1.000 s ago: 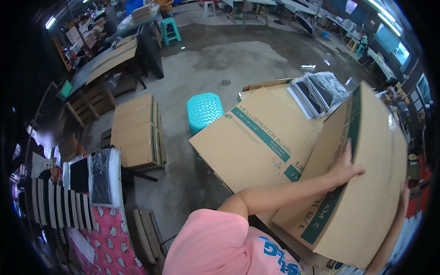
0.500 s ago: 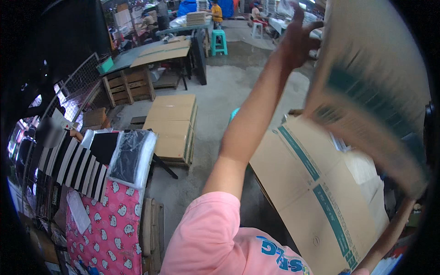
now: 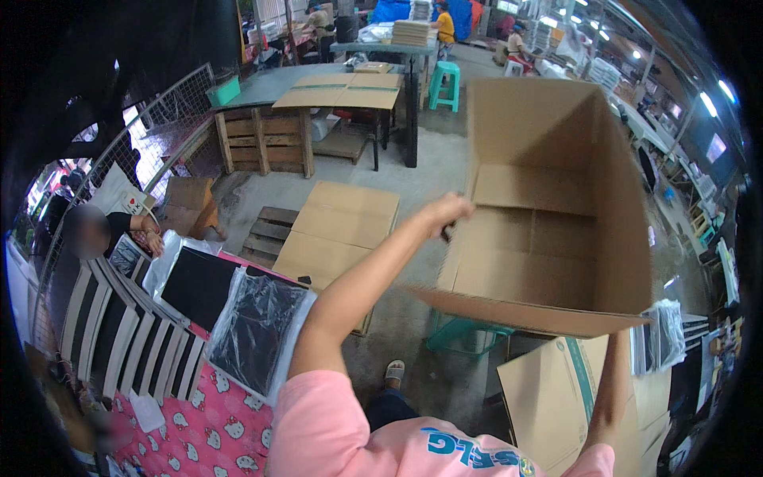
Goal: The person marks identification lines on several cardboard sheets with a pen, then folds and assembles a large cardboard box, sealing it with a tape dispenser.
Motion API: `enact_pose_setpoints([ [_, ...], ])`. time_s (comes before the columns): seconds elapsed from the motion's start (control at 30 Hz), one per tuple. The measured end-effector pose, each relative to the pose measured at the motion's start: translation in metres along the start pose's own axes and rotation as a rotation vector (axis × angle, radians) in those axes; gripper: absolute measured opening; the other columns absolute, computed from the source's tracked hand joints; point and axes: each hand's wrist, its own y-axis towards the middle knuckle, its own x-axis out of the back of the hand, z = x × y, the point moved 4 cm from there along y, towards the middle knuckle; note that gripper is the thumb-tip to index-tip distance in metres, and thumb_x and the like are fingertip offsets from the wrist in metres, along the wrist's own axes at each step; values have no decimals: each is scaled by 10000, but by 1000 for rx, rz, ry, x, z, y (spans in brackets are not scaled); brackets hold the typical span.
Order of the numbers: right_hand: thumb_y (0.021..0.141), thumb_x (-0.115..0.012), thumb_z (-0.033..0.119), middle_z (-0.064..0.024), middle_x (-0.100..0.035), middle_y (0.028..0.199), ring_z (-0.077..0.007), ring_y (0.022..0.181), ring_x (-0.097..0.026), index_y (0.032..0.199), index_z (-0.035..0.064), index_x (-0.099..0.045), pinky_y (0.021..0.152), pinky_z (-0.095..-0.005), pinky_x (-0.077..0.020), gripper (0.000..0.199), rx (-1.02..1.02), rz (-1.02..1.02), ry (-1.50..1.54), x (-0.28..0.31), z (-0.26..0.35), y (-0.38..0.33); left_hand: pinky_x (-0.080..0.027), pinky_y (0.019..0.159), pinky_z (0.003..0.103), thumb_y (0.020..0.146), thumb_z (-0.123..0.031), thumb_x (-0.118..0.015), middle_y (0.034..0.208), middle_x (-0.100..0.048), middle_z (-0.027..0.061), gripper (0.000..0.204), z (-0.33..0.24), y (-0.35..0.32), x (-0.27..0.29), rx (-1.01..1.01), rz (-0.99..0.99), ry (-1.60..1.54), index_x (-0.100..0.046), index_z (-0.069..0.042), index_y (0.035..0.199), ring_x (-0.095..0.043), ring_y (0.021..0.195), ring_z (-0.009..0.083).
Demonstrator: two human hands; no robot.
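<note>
A large brown cardboard box (image 3: pixel 540 238) is held up in front of me, its open side facing me so that the bare inside walls and the seam of its bottom show. My left hand (image 3: pixel 451 216) is closed at the box's left edge, arm stretched out. From below, my right forearm (image 3: pixel 610 389) reaches up behind the box's near wall. That wall hides my right hand, so its fingers cannot be made out. Under the box, a flat cardboard sheet (image 3: pixel 540 397) with a green stripe lies at the lower right, close to my right arm.
A pink patterned table (image 3: pixel 230 425) at left bears black panels (image 3: pixel 266 334) in clear plastic and stacked dark-and-grey pieces (image 3: pixel 131 334). A person (image 3: pixel 131 226) is beside it. Flat cartons (image 3: pixel 342 230) lie beyond, near a wooden pallet (image 3: pixel 270 234). A green stool (image 3: pixel 445 86) stands farther back.
The box has swung from showing its printed outside to showing its open inside. My left hand has come down, its spread fingers now closed at the box's edge. My view has turned left.
</note>
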Motion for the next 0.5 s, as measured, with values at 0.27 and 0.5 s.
enact_pose_setpoints([
  [0.27, 902, -179, 754, -124, -284, 1556, -295, 1441, -233, 1492, 42, -307, 1177, -411, -130, 934, 120, 523, -461, -169, -99, 275, -483, 808, 347, 679, -4, -490, 950, -593, 140, 453, 195, -6, 176, 11, -583, -477, -548, 60, 1124, -590, 907, 238],
  [0.5, 962, -422, 585, -139, -490, 1397, -243, 1309, -425, 1401, 17, -446, 1084, -416, -321, 718, 102, 3, -535, -227, -24, 331, -427, 991, 415, 679, 63, -452, 1317, -469, 145, 832, 234, 55, 264, -265, -879, -669, -241, -49, 1476, -479, 1200, 277],
])
